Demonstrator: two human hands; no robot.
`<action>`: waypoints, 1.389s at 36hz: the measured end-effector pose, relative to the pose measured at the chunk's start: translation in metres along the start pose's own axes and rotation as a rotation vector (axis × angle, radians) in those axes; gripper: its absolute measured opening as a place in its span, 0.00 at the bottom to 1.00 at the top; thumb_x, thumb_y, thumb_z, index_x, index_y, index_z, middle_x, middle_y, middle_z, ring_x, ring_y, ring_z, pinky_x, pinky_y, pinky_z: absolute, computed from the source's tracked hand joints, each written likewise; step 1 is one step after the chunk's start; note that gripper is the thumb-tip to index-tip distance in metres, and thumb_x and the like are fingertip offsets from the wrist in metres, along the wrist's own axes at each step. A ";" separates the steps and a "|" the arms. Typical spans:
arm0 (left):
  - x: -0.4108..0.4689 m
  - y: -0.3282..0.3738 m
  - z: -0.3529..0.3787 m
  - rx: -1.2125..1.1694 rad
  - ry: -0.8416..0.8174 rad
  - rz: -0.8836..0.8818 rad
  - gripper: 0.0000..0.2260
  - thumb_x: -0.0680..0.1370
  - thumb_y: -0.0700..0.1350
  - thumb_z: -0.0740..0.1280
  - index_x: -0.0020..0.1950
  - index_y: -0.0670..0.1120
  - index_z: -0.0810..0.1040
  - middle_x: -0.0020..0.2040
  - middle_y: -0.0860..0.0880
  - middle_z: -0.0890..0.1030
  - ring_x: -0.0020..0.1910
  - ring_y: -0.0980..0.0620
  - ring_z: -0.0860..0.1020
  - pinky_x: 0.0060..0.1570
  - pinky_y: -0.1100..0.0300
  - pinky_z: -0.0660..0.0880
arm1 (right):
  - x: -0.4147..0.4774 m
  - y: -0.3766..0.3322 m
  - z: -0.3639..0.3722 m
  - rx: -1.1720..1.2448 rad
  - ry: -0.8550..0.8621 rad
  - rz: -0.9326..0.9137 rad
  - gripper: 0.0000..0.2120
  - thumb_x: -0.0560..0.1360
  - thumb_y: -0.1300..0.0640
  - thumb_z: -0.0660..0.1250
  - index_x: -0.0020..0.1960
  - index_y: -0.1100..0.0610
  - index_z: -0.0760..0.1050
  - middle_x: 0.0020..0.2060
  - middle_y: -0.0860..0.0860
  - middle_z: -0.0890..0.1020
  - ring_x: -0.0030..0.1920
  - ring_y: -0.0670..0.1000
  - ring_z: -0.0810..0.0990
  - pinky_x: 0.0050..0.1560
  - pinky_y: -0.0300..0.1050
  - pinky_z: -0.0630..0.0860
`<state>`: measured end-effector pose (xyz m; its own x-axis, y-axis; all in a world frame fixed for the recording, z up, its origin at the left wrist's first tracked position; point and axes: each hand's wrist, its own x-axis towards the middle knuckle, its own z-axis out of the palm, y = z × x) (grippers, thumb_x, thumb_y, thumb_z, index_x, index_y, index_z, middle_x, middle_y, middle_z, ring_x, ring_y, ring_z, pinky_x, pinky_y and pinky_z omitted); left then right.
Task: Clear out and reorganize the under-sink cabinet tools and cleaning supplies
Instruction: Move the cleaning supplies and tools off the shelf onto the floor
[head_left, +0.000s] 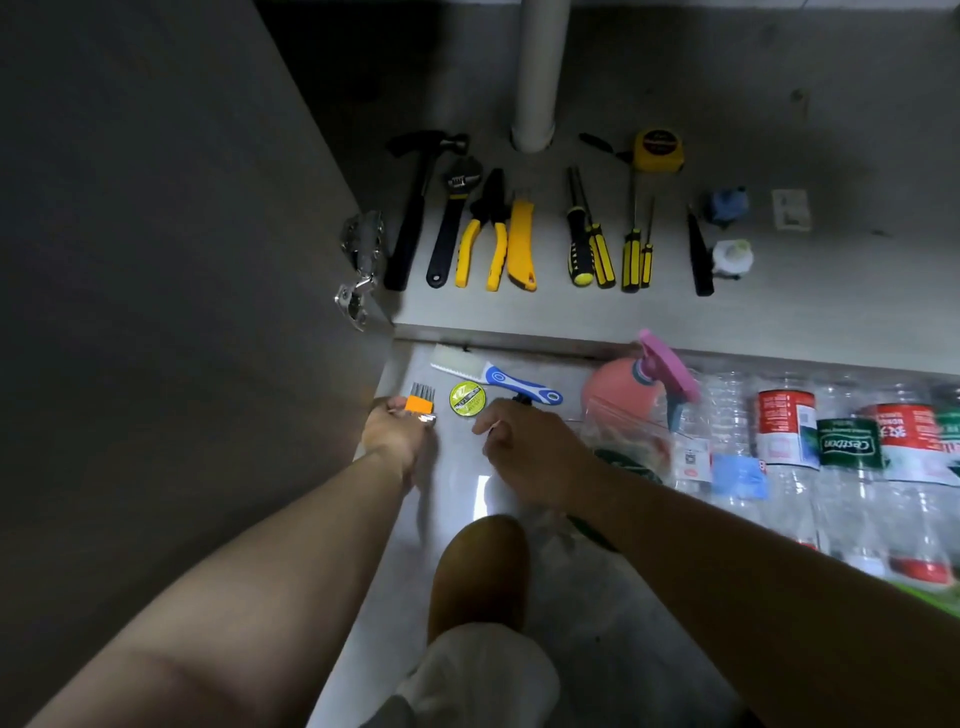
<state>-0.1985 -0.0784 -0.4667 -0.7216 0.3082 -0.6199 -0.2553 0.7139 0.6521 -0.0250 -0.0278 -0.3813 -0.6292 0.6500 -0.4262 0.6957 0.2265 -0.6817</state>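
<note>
Pinching the key set (420, 406) by its orange holder, the left hand (395, 436) had it low at the floor (457, 473) in front of the cabinet, just beside the open door (156, 260); could not tell whether it was lifted or resting. The right hand (524, 452) was near, fingers curled under; whether it held anything could not be told. Risk, as judged: the keys looked loose in a slotted holder, so a tilt with the ends down could let one slide out and skitter on the glossy tile. Second risk: a carry toward the shelf (779, 306) would pass the metal hinge (361, 260), which jutted out on that side and could snag the bundle or a knuckle. Third: the tool row was tight, so a careless set-down could knock the hammer (414, 213) or wrench (451, 223) askew. Materials: the keys were thin dark steel rods, bright at the near ends; the holder looked like hard plastic. Beside it lay a flat round green disc (467, 399), then a brush (498, 375) with white bristles and a smooth blue-white handle. Farther right were a pink spray bottle (631, 389) and clear, crinkly plastic bottles (789, 441). On the matte grey shelf: pliers (491, 205) with yellow grips, striped screwdrivers (577, 249), a yellow tape measure (657, 150), and a pale round pipe (537, 67) behind.
</note>
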 end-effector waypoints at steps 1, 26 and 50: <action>0.000 0.000 0.000 -0.001 -0.007 0.009 0.15 0.75 0.35 0.73 0.61 0.44 0.78 0.45 0.48 0.81 0.47 0.47 0.79 0.59 0.54 0.78 | 0.000 0.000 -0.002 0.004 0.007 -0.024 0.13 0.79 0.61 0.59 0.60 0.53 0.77 0.47 0.48 0.80 0.47 0.50 0.79 0.40 0.31 0.67; -0.088 0.144 0.093 0.081 -0.278 0.866 0.12 0.77 0.32 0.61 0.51 0.48 0.77 0.40 0.55 0.79 0.40 0.58 0.79 0.46 0.66 0.75 | -0.012 0.062 -0.207 -0.178 0.612 0.108 0.13 0.75 0.61 0.64 0.58 0.51 0.76 0.60 0.56 0.74 0.49 0.59 0.79 0.51 0.46 0.75; -0.119 0.179 0.177 0.247 -0.625 0.819 0.16 0.77 0.29 0.64 0.59 0.44 0.77 0.47 0.46 0.77 0.47 0.47 0.77 0.58 0.53 0.76 | 0.019 0.127 -0.218 -0.129 0.790 0.250 0.05 0.77 0.58 0.68 0.52 0.56 0.80 0.49 0.56 0.82 0.48 0.56 0.81 0.49 0.47 0.79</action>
<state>-0.0445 0.1239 -0.3533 -0.1371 0.9719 -0.1916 0.3477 0.2283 0.9094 0.1268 0.1713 -0.3468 -0.0568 0.9982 0.0191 0.8467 0.0583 -0.5289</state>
